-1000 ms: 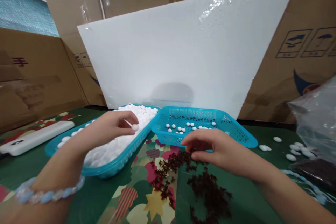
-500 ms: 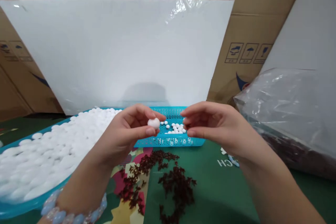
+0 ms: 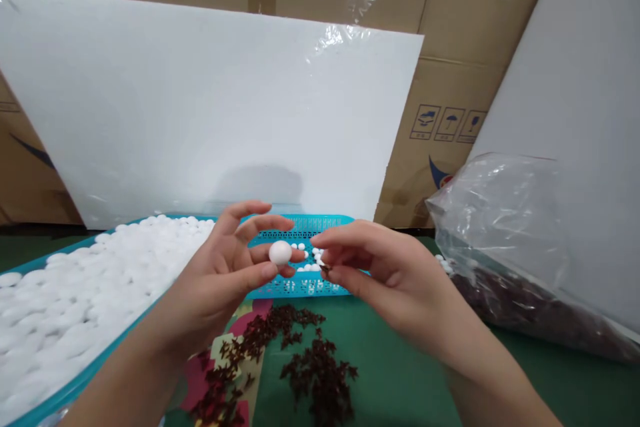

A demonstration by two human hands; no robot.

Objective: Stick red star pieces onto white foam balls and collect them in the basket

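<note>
Green bench below, our left hand [image 3: 227, 277] keeps its fingers clamped on the white ball [image 3: 280, 252] while our right hand [image 3: 380, 273], fingers pinched on a dark brown piece [image 3: 326, 268], has closed in beside it

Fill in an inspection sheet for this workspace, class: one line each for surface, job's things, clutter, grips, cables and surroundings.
Surface: green patterned table cover.
Job's things: white bead pinched in the left hand; small dark piece at the right hand fingertips; pile of dark star-shaped pieces below the hands.
Clutter: blue tray of white beads at left; small blue basket behind the hands; plastic bag with dark pieces at right.
Grips: both hands closed on small parts, held close together.
Cables: nothing seen.
Surroundings: white board leaning on cardboard boxes.
</note>
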